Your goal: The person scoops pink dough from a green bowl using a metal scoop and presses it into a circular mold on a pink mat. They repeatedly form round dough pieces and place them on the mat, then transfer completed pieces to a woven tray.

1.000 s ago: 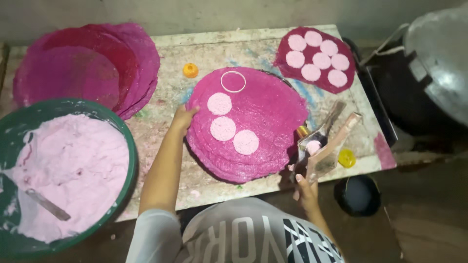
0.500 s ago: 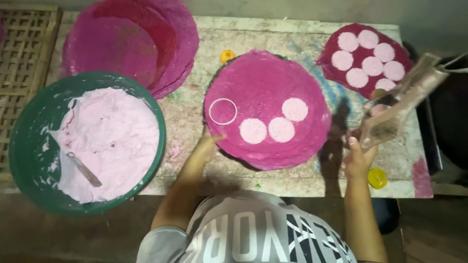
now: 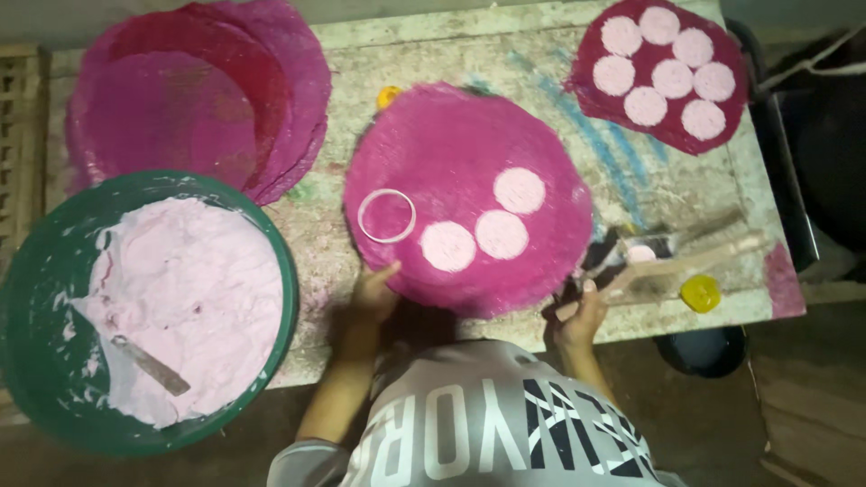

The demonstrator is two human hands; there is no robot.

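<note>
A round magenta mesh mat lies in the middle of the table with three pale pink dough discs on it and a white ring mould at its left. My left hand rests at the mat's near-left edge, fingers touching it, just below the ring. My right hand grips the end of a long flat wooden paddle that lies across the table's right side with pink paste on it.
A green basin of pale pink batter with a spatula sits at left. Stacked magenta mats lie at far left. Another mat with several discs is at far right. A yellow cap and an orange cap lie on the table.
The view has swung and moved closer. My right hand has brought the paddle down from the air onto the table. My left hand stays at the mat's edge.
</note>
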